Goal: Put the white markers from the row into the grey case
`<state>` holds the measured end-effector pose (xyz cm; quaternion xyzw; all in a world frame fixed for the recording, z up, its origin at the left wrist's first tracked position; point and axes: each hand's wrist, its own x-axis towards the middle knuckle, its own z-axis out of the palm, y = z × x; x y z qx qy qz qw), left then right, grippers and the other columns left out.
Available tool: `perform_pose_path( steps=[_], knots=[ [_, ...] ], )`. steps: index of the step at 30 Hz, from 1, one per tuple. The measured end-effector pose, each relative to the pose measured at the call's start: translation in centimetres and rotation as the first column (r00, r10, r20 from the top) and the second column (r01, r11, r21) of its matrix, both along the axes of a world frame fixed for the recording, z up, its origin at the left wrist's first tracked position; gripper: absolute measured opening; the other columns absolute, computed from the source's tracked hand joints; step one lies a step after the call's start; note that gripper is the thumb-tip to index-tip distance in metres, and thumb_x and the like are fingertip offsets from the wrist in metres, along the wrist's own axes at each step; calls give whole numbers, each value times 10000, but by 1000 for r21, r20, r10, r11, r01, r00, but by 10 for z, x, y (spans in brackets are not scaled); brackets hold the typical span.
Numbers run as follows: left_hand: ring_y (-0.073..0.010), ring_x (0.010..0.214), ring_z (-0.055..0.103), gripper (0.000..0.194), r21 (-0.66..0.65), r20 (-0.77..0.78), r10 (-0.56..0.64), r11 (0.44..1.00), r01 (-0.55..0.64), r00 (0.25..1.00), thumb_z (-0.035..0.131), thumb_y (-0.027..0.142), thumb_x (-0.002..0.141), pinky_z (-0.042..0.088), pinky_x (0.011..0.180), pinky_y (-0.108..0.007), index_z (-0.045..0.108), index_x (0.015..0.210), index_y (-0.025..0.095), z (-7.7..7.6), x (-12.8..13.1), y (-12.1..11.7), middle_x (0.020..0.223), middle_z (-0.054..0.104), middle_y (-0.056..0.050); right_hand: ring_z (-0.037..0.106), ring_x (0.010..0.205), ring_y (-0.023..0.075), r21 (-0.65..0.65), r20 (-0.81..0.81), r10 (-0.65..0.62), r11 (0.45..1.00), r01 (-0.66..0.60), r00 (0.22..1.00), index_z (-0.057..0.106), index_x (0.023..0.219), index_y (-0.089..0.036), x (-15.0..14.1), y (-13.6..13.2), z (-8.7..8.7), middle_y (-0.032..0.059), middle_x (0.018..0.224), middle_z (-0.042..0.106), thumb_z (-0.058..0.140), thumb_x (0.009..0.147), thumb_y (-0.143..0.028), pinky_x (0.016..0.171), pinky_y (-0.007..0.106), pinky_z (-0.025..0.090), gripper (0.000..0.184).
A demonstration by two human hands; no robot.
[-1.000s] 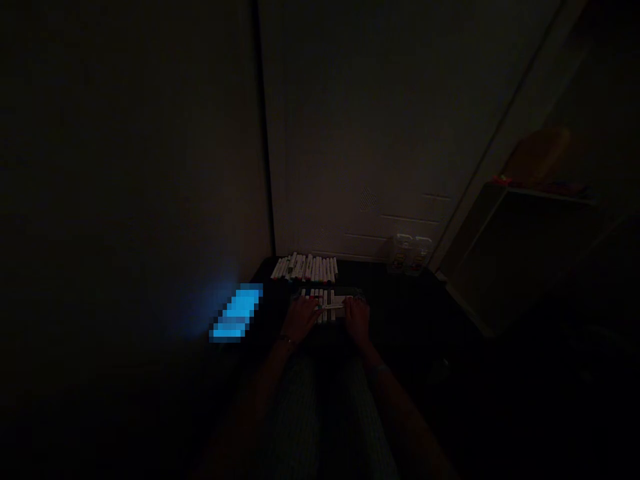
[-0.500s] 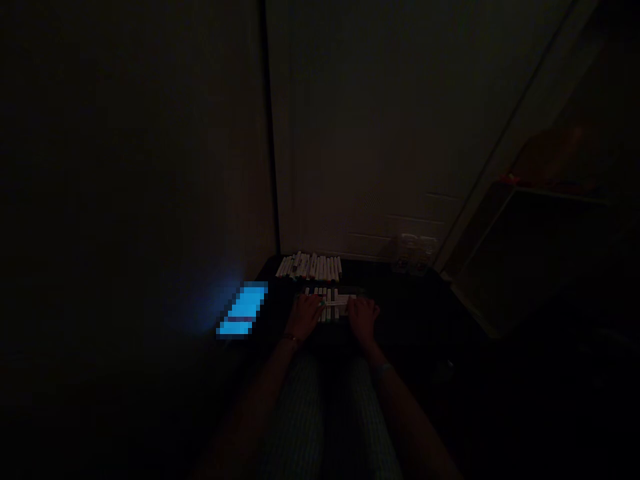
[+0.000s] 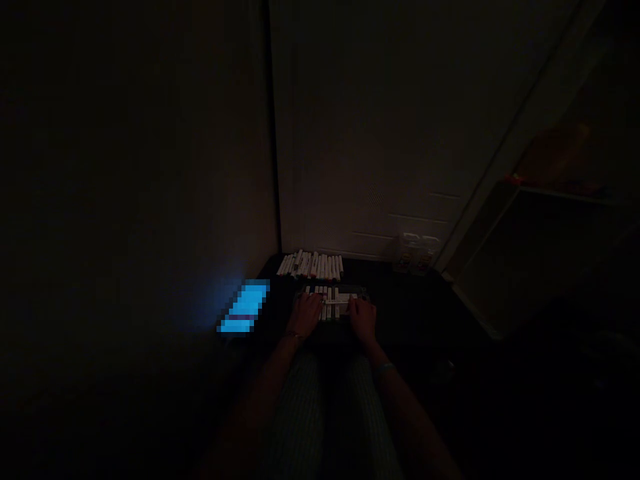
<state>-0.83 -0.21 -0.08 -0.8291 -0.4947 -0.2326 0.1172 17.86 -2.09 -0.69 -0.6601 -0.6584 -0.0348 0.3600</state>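
A white marker (image 3: 338, 301) lies crosswise between my two hands over a shallow case (image 3: 364, 291). My left hand (image 3: 306, 313) is closed at the marker's left end, its fingers bent together. At the other end, my right hand (image 3: 363, 316) has its fingers curled in a pinch on the marker. Several white markers (image 3: 329, 313) stand side by side in the case beneath, partly covered by my hands. Darkness blurs the fingertips and the case's edges.
Behind the case, a row of loose white markers (image 3: 313, 265) lies on the dark table (image 3: 425, 307). A glowing blurred screen (image 3: 245, 308) is at the left. Two clear packages (image 3: 417, 253) stand near the wall (image 3: 360, 147). On the right is a shelf (image 3: 555, 193).
My right hand's fingers have drawn in more tightly by the marker's right end. My left hand stays nearly in place, and the view has shifted slightly.
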Motion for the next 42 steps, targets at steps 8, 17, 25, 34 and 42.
perform_pose_path(
  steps=[8,17,25,34,42],
  knots=[
    [-202,884,465,251,2,-6,6,1000,-6,1000,330,208,878,343,800,-351,555,987,179,1,0,1,979,576,-75,521,844,150,-10,44,32,999,-32,999,580,832,-176,1,3,-6,47,845,620,243,939,-321,770,268,244,382],
    [-194,876,464,252,-5,18,17,1000,-17,1000,319,210,881,360,773,-343,558,950,173,1,0,3,954,575,-69,519,871,147,-10,48,70,997,-70,996,579,870,-177,2,5,-8,43,866,617,231,943,-302,776,264,244,376],
    [-196,853,478,247,-7,40,7,1000,-6,999,330,197,871,372,793,-360,568,935,172,1,0,3,948,582,-79,519,879,145,-45,12,83,996,-83,996,578,864,-172,2,2,-3,52,881,618,225,942,-331,778,253,263,395],
    [-196,927,476,276,13,48,10,1000,-11,999,303,218,886,366,819,-352,550,998,165,0,-1,2,998,577,-76,523,865,131,-26,-22,101,994,-102,995,574,845,-172,1,1,-2,41,877,615,237,940,-317,764,238,273,378],
    [-184,912,481,276,10,93,-17,1000,16,996,292,230,893,353,846,-349,541,1002,180,3,-1,2,1018,575,-63,534,811,120,-15,-74,119,993,-120,990,561,786,-185,2,1,2,17,823,613,240,937,-323,738,228,288,380]
  ],
)
